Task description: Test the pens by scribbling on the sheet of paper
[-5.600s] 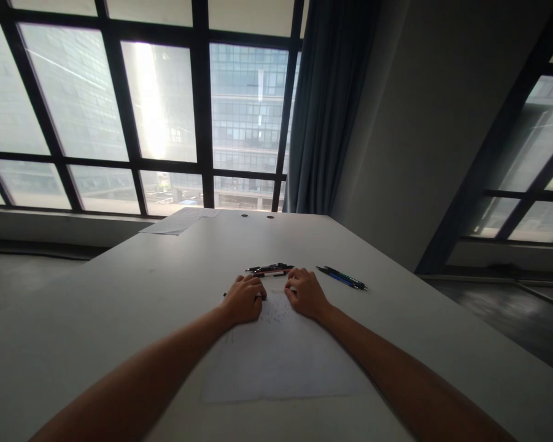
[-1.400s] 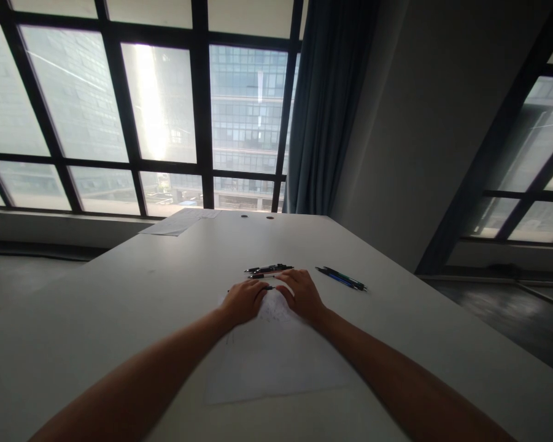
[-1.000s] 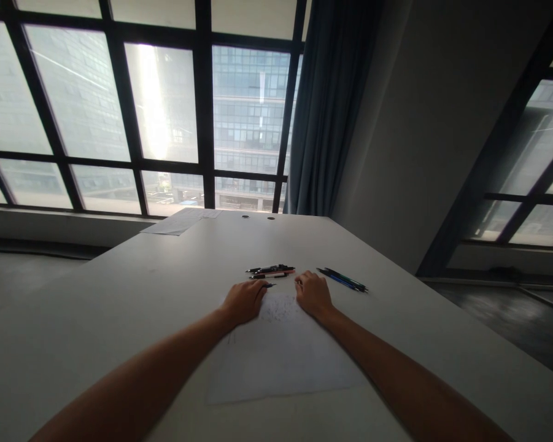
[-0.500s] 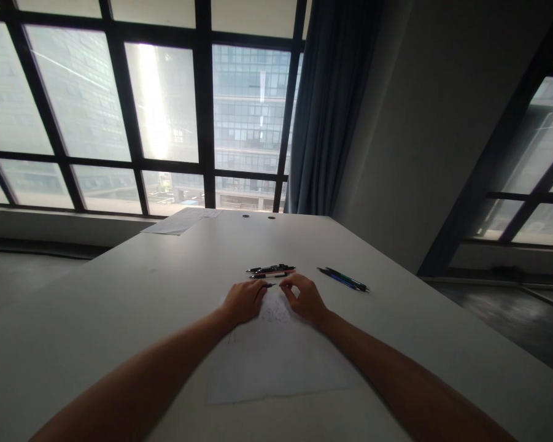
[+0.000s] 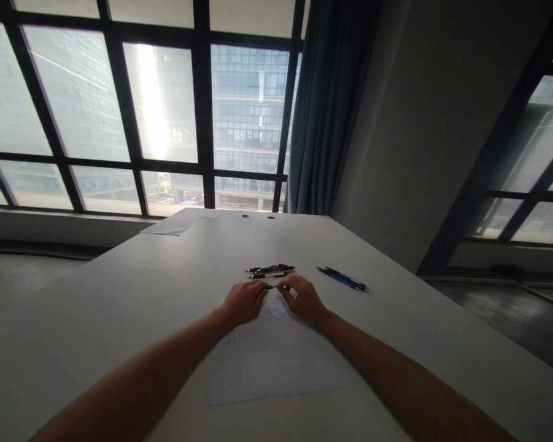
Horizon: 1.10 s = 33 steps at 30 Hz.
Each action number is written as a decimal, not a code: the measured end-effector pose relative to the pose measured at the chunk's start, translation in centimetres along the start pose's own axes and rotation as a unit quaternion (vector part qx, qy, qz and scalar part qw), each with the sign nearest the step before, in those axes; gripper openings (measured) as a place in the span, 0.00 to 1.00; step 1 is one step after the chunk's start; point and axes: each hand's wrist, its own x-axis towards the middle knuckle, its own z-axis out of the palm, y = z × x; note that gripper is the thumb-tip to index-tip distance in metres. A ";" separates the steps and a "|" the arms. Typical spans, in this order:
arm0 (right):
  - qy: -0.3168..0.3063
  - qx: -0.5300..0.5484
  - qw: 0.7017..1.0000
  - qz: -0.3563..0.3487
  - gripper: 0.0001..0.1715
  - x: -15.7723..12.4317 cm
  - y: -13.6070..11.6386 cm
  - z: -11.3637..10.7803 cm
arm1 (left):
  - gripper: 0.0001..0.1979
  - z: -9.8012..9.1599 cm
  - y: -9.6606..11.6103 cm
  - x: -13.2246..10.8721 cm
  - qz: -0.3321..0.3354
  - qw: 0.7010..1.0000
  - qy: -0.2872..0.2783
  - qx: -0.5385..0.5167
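Observation:
My left hand [image 5: 243,301] is closed on a small dark pen part [image 5: 269,287] whose tip points right. Facing it, my right hand [image 5: 302,298] pinches something tiny at the tip of that part; the piece itself is too small to make out. Both hands rest over the top of a white sheet of paper [image 5: 276,362] with scribbles near its upper end and small reddish marks at the left. Just beyond the fingers lies a group of several pens [image 5: 270,269], mostly black. A blue pen and a dark green pen [image 5: 345,279] lie side by side to the right.
The white table [image 5: 119,313] stretches away toward a large window. Papers [image 5: 172,224] lie at its far left corner. Two small round dark spots [image 5: 270,217] show near the far edge. A blue curtain [image 5: 320,123] hangs behind.
My right hand has shifted slightly left, closing the small gap between its fingertips and the pen part's tip. The other pens and the paper have stayed put.

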 end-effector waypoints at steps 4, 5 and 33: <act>-0.020 -0.001 1.000 -0.010 0.06 -0.1 0.2 0.1 | 0.16 -0.1 0.0 0.0 0.016 1.000 -0.002 0.003; -0.021 -0.002 1.000 -0.014 0.06 -0.2 0.2 0.1 | 0.16 -0.1 0.0 0.0 0.017 1.000 -0.001 0.004; -0.081 -0.074 0.994 -0.011 0.08 -0.1 -0.3 -0.2 | 0.16 -0.1 0.1 0.0 0.024 1.000 -0.006 0.001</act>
